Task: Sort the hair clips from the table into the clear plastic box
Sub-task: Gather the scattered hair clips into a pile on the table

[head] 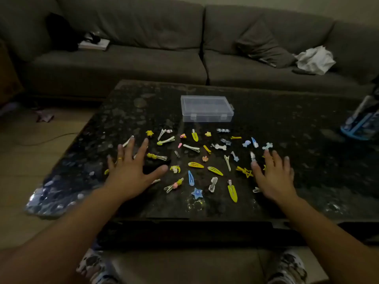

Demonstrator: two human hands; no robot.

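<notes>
- Sofa [143, 48], grey and fabric-covered, fills the far side of the room; a loose grey cushion [264, 46] and a crumpled white cloth [315, 59] lie on its right seat, and a flat whitish item, too dim to identify, on its left.
- Pale wooden floor [30, 140] shows to the left, crossed by a thin cable.
- Dark table [307, 130], glossy and mottled like polished stone, stands between the person and the sofa.
- Clear plastic box [207, 108], rectangular with two small latches on its near side, sits lid-down and closed at mid-table, beyond the clips and well apart from both hands.
- Left hand [131, 171] is spread flat with straight fingers over the left edge of the scatter, gripping nothing; a yellow ring sits on one finger.
- Right hand [273, 174] is likewise spread with straight fingers over the right edge, gripping nothing.
- Hair clips [195, 165] lie scattered between and around the hands: yellow and blue snap clips, slim white and silvery alligator clips, and star and bow shapes.
- Blue star clip [197, 193] lies near the front edge, between the forearms.
</notes>
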